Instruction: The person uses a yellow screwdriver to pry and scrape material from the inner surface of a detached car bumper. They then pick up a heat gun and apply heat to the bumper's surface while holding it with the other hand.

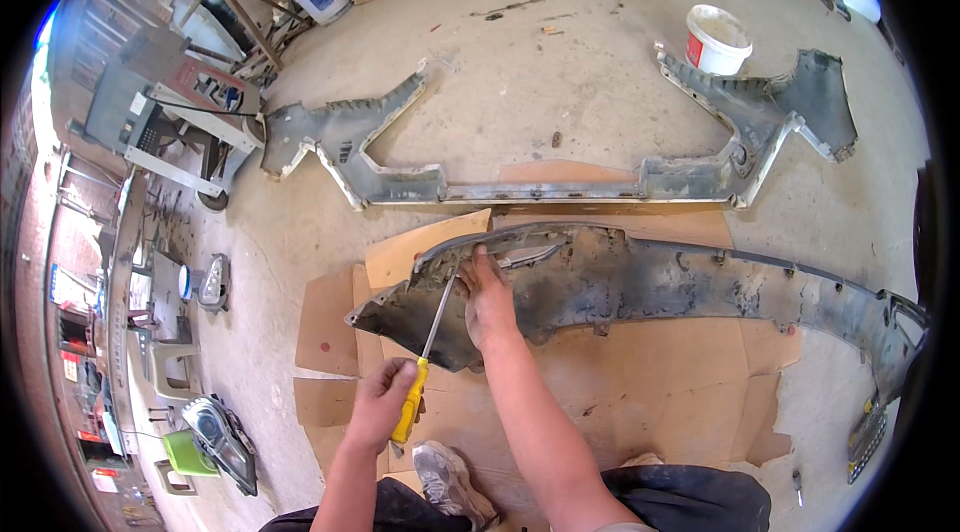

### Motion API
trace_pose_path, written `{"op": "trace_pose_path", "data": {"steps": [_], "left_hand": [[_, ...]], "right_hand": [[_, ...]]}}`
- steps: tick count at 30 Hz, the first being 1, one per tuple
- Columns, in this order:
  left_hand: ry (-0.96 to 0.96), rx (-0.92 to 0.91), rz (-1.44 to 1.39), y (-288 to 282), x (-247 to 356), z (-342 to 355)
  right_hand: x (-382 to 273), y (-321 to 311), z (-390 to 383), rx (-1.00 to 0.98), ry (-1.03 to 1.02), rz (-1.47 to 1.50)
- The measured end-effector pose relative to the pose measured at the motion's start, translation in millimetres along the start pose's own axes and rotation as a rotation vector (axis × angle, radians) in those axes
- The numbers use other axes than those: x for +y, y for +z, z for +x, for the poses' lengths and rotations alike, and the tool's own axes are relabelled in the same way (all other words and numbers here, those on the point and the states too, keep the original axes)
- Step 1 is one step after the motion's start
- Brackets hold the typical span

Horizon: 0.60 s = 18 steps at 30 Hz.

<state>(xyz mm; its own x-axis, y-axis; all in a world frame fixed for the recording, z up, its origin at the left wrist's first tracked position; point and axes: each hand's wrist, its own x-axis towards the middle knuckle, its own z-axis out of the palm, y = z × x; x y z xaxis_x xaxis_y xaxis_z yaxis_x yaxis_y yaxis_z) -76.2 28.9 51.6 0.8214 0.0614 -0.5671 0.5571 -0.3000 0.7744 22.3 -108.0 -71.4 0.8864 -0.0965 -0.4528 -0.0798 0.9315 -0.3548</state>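
Observation:
My left hand [383, 400] is closed round the yellow handle of a long screwdriver [411, 404]. Its metal shaft slants up and away, and the tip meets the left part of a dirty black car bumper [660, 284] lying inner side up. Close to that tip, my right hand [488, 304] grips the bumper beside an opening with a light-coloured strip [530, 256]. Some of the right fingers are hidden behind the hand.
Flattened cardboard [590, 382] lies under the bumper. Beyond it rests another large bumper [540, 192]. A white bucket [718, 40] stands at the far right, a wheeled cart [185, 102] at the left. Headlights [220, 442] sit at the lower left, a tool case [866, 442] at the right.

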Motion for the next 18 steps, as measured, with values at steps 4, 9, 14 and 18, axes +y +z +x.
{"op": "trace_pose_path", "data": {"steps": [4,9,14,18], "left_hand": [[0.029,-0.047,0.193,-2.5,-1.7,1.8],[-0.159,-0.217,-0.141,-3.5,7.4,1.1],[0.015,-0.072,0.114,3.0,-3.3,7.7],[0.015,-0.181,0.074,-0.6,3.0,8.2]], "right_hand": [[-1.6,0.6,-1.0,-0.012,-0.006,0.004],[-1.1,-2.9,1.0,-0.004,0.0,0.006],[-4.5,2.2,-4.2,0.013,0.018,-0.008],[-4.0,1.5,-1.2,0.018,-0.018,0.012]]}}
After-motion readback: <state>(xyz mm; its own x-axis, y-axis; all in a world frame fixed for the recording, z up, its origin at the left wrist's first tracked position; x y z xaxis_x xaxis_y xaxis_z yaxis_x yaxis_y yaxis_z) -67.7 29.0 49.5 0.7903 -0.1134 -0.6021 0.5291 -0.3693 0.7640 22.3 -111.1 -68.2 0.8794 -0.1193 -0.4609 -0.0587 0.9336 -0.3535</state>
